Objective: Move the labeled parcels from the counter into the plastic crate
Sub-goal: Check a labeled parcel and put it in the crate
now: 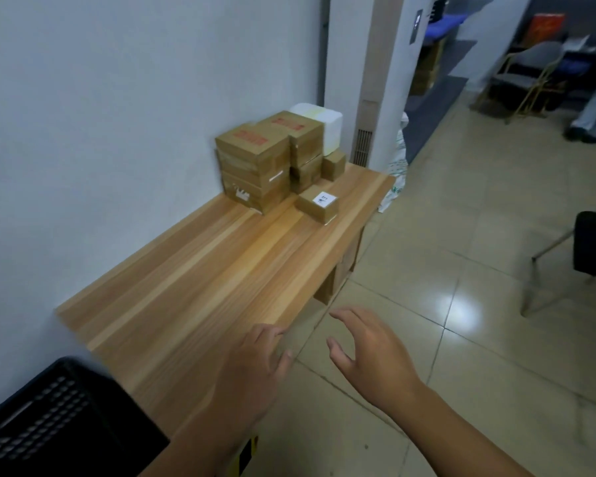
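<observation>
Labeled parcel [317, 205] is sitting alone at the far end of the bench [193, 287], white label up, just in front of the parcel stack [255, 166], which is backing onto the wall [100, 132]. A white box [326, 127] is sitting behind the stack. These are small taped cartons, so I'm reading them as stiff and light, though weight is a guess. Gripping the single one by two opposite side faces looks right. The tape may be slick, so I'd be pinching low. The stacked ones want lifting top-down, or a column risks tipping. Left hand [255, 366] is hovering over the bench's near edge and right hand [369, 352] just beside it over the floor [427, 270]. Both are empty, fingers [350, 318] apart and loosely bent, well apart from the parcels. Crate [49, 418] is sitting low at near left, and I can't tell what's inside. Bare wood is showing between hands and parcels. The right edge is dropping straight to the floor, with a chair [592, 246] well off to the right.
</observation>
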Demonstrator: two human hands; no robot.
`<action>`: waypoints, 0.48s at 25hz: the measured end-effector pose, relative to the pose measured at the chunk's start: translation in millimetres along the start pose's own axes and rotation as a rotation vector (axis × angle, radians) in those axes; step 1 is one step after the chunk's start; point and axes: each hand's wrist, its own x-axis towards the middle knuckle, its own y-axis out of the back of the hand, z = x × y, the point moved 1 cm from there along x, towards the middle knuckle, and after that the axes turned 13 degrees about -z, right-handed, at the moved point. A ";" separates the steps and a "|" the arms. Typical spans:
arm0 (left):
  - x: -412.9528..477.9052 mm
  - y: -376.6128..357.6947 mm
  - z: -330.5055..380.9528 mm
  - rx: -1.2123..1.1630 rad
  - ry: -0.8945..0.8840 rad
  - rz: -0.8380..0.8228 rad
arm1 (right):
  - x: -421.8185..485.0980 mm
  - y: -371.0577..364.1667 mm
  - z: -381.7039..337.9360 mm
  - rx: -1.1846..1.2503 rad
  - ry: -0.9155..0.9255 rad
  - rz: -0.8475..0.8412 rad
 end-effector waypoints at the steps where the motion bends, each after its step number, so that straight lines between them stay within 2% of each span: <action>1: 15.5 -3.2 7.6 0.006 -0.008 -0.003 | 5.5 6.7 13.5 0.004 -0.011 0.010; 7: 117.2 -11.6 29.1 0.006 -0.022 -0.020 | 58.2 27.5 76.3 -0.012 -0.055 -0.021; 12: 218.8 -12.4 19.7 -0.099 -0.014 0.000 | 150.4 45.5 122.0 -0.083 -0.042 -0.056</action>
